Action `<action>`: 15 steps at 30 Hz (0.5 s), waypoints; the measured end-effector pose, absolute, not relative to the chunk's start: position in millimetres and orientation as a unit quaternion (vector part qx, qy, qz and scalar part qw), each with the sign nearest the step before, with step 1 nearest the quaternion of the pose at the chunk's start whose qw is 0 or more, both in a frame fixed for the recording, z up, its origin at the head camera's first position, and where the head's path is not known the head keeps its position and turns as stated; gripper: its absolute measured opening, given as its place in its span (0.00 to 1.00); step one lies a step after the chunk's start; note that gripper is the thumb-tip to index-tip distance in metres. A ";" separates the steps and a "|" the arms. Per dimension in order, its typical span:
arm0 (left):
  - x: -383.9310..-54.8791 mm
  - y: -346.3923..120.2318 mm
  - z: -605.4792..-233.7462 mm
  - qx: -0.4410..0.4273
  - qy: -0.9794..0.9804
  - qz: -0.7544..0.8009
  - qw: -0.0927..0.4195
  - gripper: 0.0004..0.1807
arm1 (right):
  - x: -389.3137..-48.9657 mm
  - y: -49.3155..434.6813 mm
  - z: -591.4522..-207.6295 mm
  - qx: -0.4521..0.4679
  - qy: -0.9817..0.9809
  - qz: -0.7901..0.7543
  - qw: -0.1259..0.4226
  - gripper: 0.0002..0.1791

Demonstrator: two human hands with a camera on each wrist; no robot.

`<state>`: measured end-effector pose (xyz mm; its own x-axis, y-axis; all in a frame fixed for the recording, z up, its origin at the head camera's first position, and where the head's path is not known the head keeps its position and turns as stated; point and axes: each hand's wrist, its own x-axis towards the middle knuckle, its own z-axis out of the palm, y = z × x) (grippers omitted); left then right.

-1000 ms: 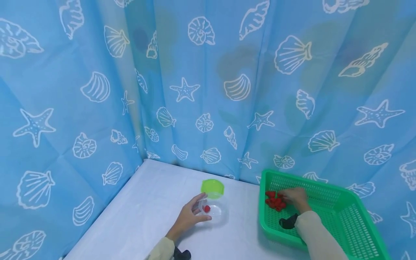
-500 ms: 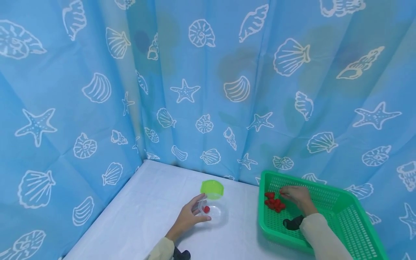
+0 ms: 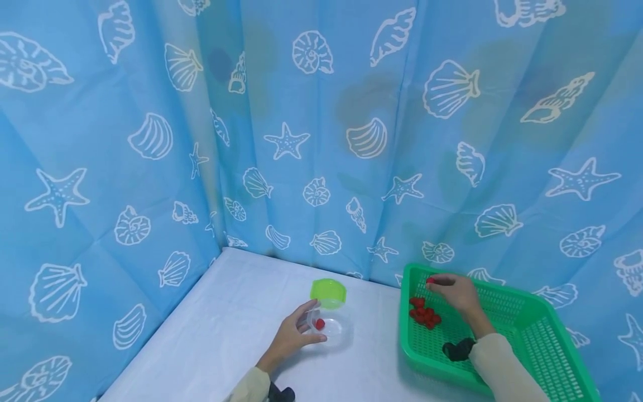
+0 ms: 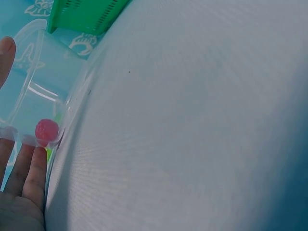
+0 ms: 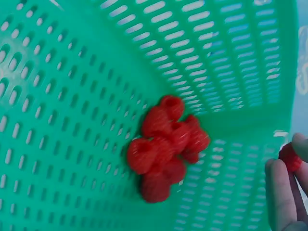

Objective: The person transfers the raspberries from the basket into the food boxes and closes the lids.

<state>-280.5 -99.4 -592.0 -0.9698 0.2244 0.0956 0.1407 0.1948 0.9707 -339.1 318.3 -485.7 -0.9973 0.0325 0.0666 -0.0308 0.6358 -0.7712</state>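
Observation:
My right hand (image 3: 458, 292) pinches a single raspberry (image 5: 290, 157) between thumb and fingers, above the far left part of the green basket (image 3: 540, 365). Below it, several raspberries (image 5: 161, 149) lie heaped in the basket's corner. On the white table, my left hand (image 3: 291, 335) grips the near left side of a clear plastic tub (image 3: 335, 329), thumb on one side and fingers on the other. Inside the tub is one raspberry (image 4: 46, 130), close to the fingers.
A bright green lid (image 3: 329, 292) lies just behind the tub on the white table (image 3: 216, 329). Blue curtains (image 3: 321, 139) with shell prints hang behind and to the left. The basket's raised rim stands between the right hand and the tub.
My right hand has lifted away from the raspberry heap, and a raspberry now shows in its fingertips. The left hand and the tub have stayed in place.

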 end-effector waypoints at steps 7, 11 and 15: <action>-278.8 -99.9 -591.0 0.121 0.770 0.626 0.032 0.47 | -336.4 299.4 -467.5 0.062 -0.904 0.413 0.090 0.26; -278.8 -99.8 -591.0 0.124 0.767 0.628 0.035 0.48 | -332.8 283.6 -457.7 0.088 -0.894 0.427 0.102 0.23; -279.0 -99.9 -590.9 0.125 0.768 0.627 0.035 0.48 | -328.5 261.7 -448.3 0.104 -0.888 0.437 0.104 0.22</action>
<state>-279.0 -99.9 -590.9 -0.9665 0.2353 0.1027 0.1475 0.1815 0.9723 -328.5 261.7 -448.3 -0.9566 -0.0940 0.2759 -0.2759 0.5971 -0.7532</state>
